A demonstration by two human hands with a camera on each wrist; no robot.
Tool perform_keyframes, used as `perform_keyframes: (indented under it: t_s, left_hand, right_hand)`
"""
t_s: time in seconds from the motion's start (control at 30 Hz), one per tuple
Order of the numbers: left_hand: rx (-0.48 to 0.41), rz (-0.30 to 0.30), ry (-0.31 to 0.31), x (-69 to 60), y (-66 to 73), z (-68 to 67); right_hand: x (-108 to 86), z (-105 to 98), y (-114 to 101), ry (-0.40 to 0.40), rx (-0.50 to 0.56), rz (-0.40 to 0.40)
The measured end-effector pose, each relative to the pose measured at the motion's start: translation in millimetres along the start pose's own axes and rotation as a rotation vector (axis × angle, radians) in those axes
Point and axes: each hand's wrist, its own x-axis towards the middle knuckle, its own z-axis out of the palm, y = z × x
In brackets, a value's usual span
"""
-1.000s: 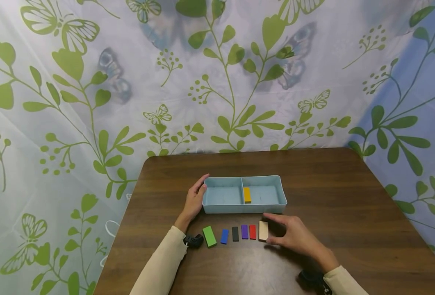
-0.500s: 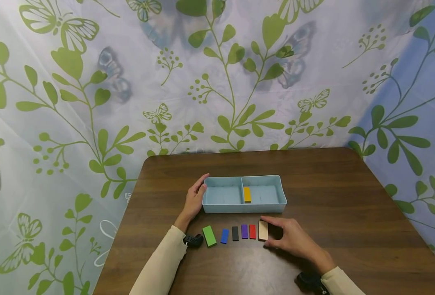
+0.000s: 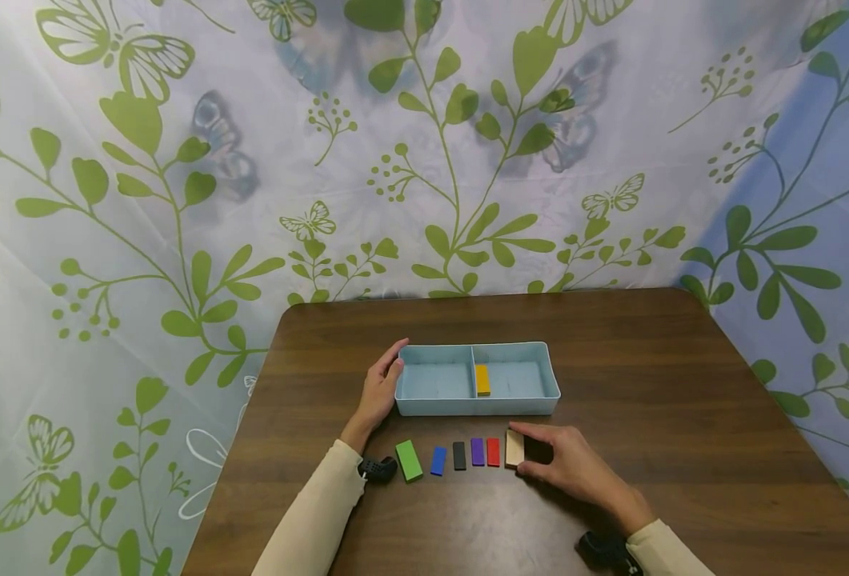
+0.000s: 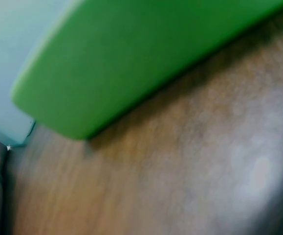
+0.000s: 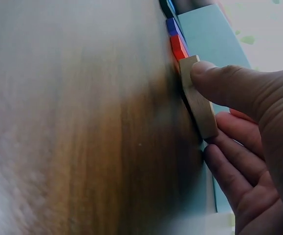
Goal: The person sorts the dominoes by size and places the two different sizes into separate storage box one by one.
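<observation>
In the head view my left hand holds the left end of a pale blue divided box, index finger at its back corner and thumb by the rim. My right hand pinches a plain wooden block lengthwise, thumb on the near end. The right wrist view shows the thumb on this tan block, which is at the table surface; whether it is lifted I cannot tell. Left of it lie a red block, purple block, black block, blue block and larger green block.
A yellow block stands against the divider in the box's right compartment. The brown wooden table ends at a patterned curtain behind. In the left wrist view the green block fills the top, blurred.
My right hand has closed in on the wooden block, its thumb moving from beside it onto its near end. My left hand and the box have stayed in place.
</observation>
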Motion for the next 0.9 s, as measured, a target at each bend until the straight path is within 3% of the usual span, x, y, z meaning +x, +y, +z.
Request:
perform_keyframes:
  t_s: [0.5, 0.9]
  left_hand:
    - [0.001, -0.005, -0.002, 1.7, -1.3, -0.8]
    - [0.012, -0.015, -0.011, 1.8, -0.6, -1.8]
  right_hand:
    - [3.8, -19.1, -0.2, 0.037, -0.077, -0.181]
    - [10.5, -46.7, -12.0, 0.045, -0.055, -0.187]
